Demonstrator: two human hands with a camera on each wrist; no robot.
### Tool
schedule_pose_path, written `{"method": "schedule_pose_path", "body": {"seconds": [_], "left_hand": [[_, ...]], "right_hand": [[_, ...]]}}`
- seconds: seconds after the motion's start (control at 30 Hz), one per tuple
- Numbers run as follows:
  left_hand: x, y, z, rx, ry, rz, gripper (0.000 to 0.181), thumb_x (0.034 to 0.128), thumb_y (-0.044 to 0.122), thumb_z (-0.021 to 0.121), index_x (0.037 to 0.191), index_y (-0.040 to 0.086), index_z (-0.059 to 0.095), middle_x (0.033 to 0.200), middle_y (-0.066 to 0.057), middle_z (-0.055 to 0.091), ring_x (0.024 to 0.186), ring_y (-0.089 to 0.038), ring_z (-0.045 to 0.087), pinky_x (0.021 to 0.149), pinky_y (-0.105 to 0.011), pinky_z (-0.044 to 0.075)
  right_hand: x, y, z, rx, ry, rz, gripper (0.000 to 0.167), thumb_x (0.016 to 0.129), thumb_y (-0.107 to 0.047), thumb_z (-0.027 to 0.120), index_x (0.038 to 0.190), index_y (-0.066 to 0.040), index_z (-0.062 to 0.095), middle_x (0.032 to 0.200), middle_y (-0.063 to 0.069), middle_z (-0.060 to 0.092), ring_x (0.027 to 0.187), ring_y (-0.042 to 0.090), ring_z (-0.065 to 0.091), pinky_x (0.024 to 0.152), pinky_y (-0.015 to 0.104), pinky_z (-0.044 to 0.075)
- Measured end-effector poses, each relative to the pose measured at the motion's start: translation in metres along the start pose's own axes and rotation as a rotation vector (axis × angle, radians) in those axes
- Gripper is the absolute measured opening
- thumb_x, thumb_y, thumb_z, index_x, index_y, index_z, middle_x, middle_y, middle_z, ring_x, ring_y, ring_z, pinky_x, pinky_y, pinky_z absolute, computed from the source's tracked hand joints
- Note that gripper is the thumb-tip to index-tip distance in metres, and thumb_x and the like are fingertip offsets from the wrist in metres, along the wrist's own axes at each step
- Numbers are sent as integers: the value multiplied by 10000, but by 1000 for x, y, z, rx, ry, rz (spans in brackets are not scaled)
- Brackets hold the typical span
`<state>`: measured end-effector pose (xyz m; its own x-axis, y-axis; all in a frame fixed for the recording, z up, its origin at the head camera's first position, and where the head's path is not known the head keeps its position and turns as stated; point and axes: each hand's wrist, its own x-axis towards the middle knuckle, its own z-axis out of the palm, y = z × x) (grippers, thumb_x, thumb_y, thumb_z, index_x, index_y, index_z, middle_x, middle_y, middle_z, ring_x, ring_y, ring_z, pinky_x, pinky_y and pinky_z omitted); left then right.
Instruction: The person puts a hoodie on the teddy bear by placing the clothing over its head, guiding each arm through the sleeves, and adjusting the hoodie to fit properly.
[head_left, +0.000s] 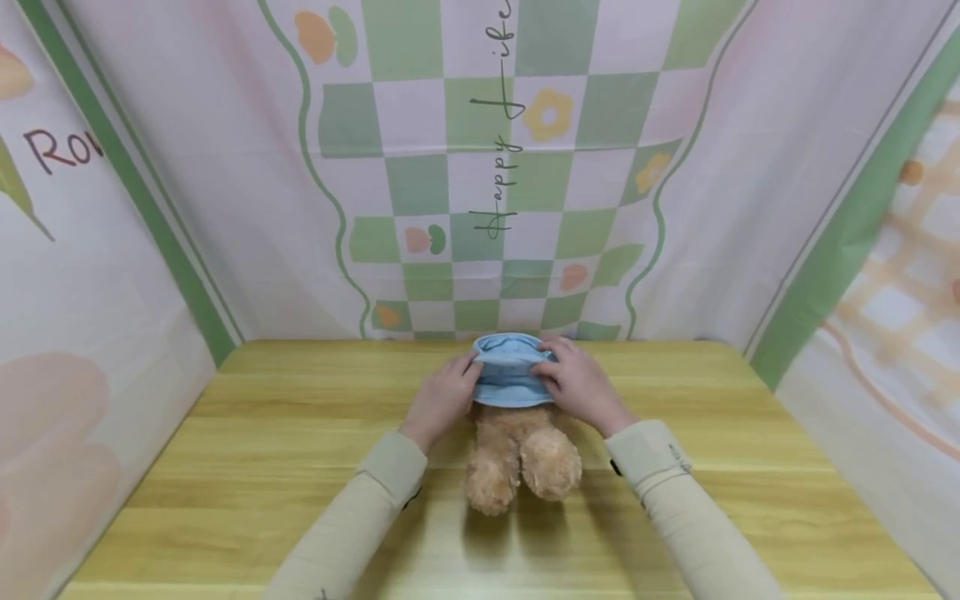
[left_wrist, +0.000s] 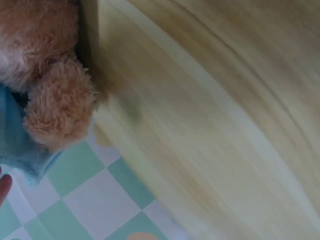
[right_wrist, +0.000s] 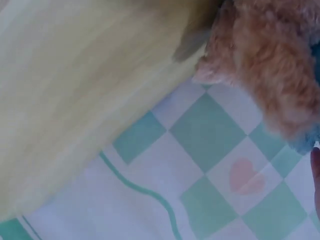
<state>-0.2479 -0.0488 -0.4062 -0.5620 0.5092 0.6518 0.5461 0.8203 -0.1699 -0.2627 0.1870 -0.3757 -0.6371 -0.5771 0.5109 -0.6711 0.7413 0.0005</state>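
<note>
A brown plush toy [head_left: 498,442] sits on the table with its two legs toward the camera, its upper part hidden behind a light blue cloth piece [head_left: 512,379]. My left hand [head_left: 442,396] pinches the cloth's left edge. At the right edge, my right hand [head_left: 583,383] grips the same cloth with fingers and thumb. The left wrist view shows the plush fur [left_wrist: 60,105] beside the blue cloth [left_wrist: 20,140], with one fingertip at the edge. Fur [right_wrist: 272,70] and a finger [right_wrist: 316,175] touching a bit of blue appear in the right wrist view.
The wooden table [head_left: 300,450] reaches back to a hanging curtain [head_left: 420,183] with green checks and lettering. More printed fabric [head_left: 75,292] hangs at the left, and a patterned panel [head_left: 885,292] at the right.
</note>
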Motion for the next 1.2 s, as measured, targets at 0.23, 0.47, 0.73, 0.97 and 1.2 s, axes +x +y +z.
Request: {"method": "schedule_pose_path", "body": {"seconds": [0.23, 0.47, 0.73, 0.97, 1.2], "left_hand": [[7, -5, -1, -37, -17, -75, 326, 866, 224, 664, 1156, 77, 628, 1243, -141, 613, 933, -254, 675, 730, -349, 577], [17, -10, -1, -22, -41, -117, 367, 884, 245, 654, 1231, 145, 589, 1213, -139, 609, 897, -256, 666, 663, -337, 566], [43, -15, -10, 19, -47, -165, 472, 852, 273, 724, 1289, 205, 559, 1181, -109, 628, 945, -262, 656, 705, -362, 567], [71, -19, -15, 151, 76, -163, 336, 903, 199, 662, 1228, 198, 580, 1107, -112, 628, 898, -252, 644, 666, -327, 566], [73, -16, -5, 227, 59, -173, 312, 951, 115, 575, 1240, 231, 596, 997, -116, 620, 750, -218, 622, 539, -283, 516]], "right_hand": [[0, 11, -8, -4, -40, 59, 183, 812, -137, 711, 994, -117, 719, 1175, 191, 611, 1122, 361, 560, 955, 508, 463], [4, 19, -17, 26, -55, 115, 293, 853, -208, 619, 1116, -100, 690, 1196, 219, 598, 1092, 392, 570, 927, 545, 462], [25, 25, -25, -70, -23, 241, 395, 872, -250, 653, 1237, -105, 607, 1241, 279, 539, 955, 449, 599, 788, 575, 502], [46, 26, -24, -179, 302, 247, 302, 835, -141, 712, 1111, -63, 617, 1188, 293, 529, 934, 463, 568, 773, 574, 487], [48, 19, -14, -41, 148, 397, 347, 910, -92, 597, 1247, -32, 545, 856, 195, 611, 628, 302, 555, 517, 387, 447]]}}
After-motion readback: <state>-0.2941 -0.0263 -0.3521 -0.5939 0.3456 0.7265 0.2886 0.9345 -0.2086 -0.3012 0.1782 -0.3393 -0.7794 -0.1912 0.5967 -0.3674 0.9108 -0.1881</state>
